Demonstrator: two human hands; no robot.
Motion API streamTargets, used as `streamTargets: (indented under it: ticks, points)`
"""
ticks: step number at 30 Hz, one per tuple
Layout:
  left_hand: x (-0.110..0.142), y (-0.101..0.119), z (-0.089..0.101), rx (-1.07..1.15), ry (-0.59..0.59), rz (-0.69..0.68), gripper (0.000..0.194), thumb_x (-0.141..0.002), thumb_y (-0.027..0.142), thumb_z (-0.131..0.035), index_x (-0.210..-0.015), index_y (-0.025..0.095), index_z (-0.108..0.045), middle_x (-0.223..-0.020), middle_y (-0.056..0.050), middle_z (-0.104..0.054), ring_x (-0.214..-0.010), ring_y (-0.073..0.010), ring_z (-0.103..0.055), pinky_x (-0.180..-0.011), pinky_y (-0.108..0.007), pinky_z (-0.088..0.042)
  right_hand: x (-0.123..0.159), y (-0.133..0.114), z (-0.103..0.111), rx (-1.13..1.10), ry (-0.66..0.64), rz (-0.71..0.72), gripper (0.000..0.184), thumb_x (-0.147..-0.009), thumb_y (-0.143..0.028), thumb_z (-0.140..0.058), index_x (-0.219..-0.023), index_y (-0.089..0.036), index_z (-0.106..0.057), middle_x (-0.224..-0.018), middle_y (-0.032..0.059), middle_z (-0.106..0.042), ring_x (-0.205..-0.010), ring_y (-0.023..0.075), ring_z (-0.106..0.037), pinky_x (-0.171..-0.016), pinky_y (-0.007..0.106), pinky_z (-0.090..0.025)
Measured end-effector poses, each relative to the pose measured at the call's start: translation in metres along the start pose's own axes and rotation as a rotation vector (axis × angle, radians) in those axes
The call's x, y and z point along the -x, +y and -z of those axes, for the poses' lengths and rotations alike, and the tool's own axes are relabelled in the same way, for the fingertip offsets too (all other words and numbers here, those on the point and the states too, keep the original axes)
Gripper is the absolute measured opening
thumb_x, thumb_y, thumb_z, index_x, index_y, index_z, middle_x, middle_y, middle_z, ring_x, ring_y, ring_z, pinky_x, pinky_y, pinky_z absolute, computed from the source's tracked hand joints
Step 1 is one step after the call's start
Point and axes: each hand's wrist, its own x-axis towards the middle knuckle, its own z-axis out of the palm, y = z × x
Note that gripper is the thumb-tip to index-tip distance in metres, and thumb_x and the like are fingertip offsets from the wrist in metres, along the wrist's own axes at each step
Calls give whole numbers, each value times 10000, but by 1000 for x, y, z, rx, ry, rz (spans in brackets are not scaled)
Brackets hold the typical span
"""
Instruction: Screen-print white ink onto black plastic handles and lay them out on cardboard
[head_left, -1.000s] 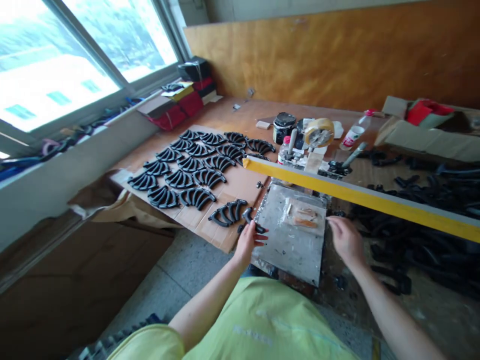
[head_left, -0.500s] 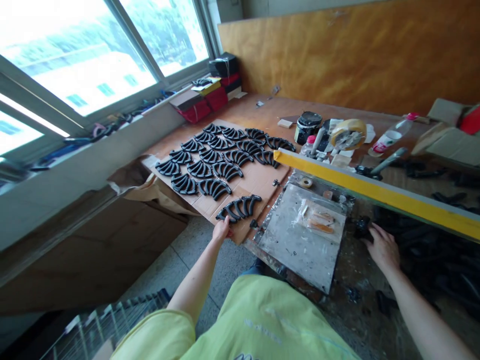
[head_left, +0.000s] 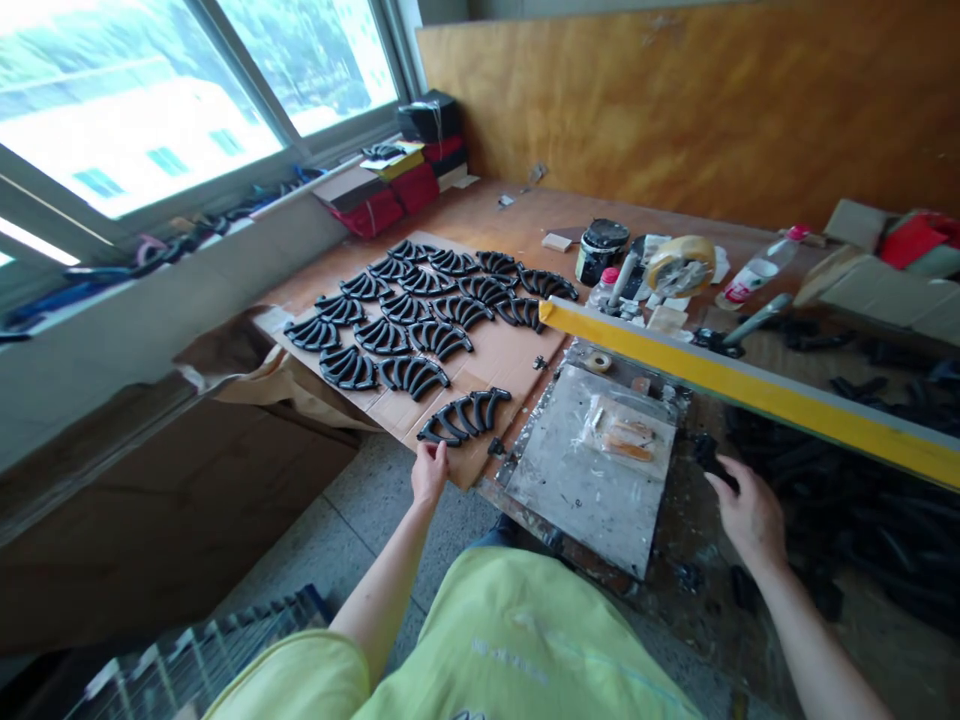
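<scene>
My left hand (head_left: 430,472) is closed at the near end of a short row of curved black handles (head_left: 466,416), its fingertips pinching the nearest one. The row lies on a cardboard sheet (head_left: 457,380), where several fan-shaped groups of like black handles (head_left: 384,336) are laid out farther back. On the right, my right hand (head_left: 752,512) has thumb and fingers closed on a black curved piece (head_left: 706,455), just beside the grey metal plate (head_left: 577,500). A clear sheet with light brown strips (head_left: 628,440) rests on that plate. The fingers partly hide the right hand's piece.
A yellow-edged bar (head_left: 720,372) crosses above the bench. Behind it stand a black pot (head_left: 601,250), a tape roll (head_left: 680,266) and a plastic bottle (head_left: 761,268). A heap of black parts (head_left: 862,510) covers the right side. A small black lump (head_left: 496,447) lies near the cardboard's edge.
My left hand has moved left from the plate's edge, setting a black handle at the row's near end. My right hand has moved right and taken a black piece. The view has shifted.
</scene>
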Motion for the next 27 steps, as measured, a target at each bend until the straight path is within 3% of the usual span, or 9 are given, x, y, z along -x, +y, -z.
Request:
streamTargets:
  ticks: [2,5,9,12,16,18,22,25,27]
  points:
    - [2,0,-3,-2,82,-59,306,-879,474,-457,-975,199,-550,-875,-61,-653,-815,-214,-655,-763,-352,-506,-15,-40,4,-45,-61,106,345,-922,-403,-475,-1149,-182,-613,-1022,109,-675,-922,234,-610,-874,364,-473]
    - [3,1,-8,7,174,-155,288,-863,421,-505,-1026,189,-556,-1053,-90,-598,-913,-201,-625,-870,-361,-484,-40,-86,-10,-52,-146,234,295,-946,-301,-440,-1133,-186,-638,-1041,95,-668,-970,225,-581,-905,368,-453]
    - [5,-1,-10,21,228,-258,263,-865,367,-521,-1062,203,-580,-1155,-86,-547,-1007,-191,-587,-958,-351,-451,-60,-114,-29,6,-217,290,308,-939,-239,-431,-1145,-163,-648,-1028,112,-659,-958,237,-557,-862,380,-447]
    - [5,-5,-10,26,237,-330,267,-871,342,-526,-1103,224,-588,-1200,-70,-545,-1072,-193,-564,-988,-343,-440,-71,-131,-26,68,-263,300,287,-928,-249,-457,-1103,-165,-668,-1043,118,-656,-975,257,-535,-859,395,-427]
    - [2,-6,-9,-15,201,-434,296,-895,355,-501,-1152,248,-601,-1237,-62,-550,-1116,-203,-551,-980,-341,-454,-89,-187,-28,3,-302,315,297,-932,-293,-470,-1134,-186,-659,-1126,120,-624,-1028,262,-521,-908,393,-409]
    - [-1,-3,-8,-50,148,-446,315,-904,363,-489,-1175,256,-608,-1229,-57,-559,-1116,-200,-552,-963,-328,-465,-98,-230,-48,-146,-415,340,299,-943,-284,-457,-1160,-201,-646,-1109,99,-623,-1018,220,-546,-921,338,-419]
    - [-7,8,-5,-157,53,-431,372,-913,397,-469,-1242,275,-595,-1183,-61,-584,-1100,-208,-553,-943,-324,-469,-114,-309,-117,-284,-720,260,303,-925,-249,-497,-1199,-218,-624,-1082,74,-632,-995,172,-591,-903,268,-429]
    - [-9,15,-2,-223,6,-403,397,-916,428,-457,-1269,295,-581,-1158,-64,-583,-1041,-204,-574,-883,-314,-487,-121,-341,-162,-201,-864,170,349,-922,-257,-509,-1258,-206,-587,-1113,104,-618,-1016,185,-599,-895,267,-425]
    - [-9,18,0,-235,-14,-383,394,-916,439,-456,-1266,308,-581,-1151,-58,-579,-1011,-195,-584,-840,-297,-492,-123,-349,-178,-161,-888,124,314,-933,-299,-494,-1200,-195,-623,-1120,118,-611,-1026,191,-599,-902,266,-418]
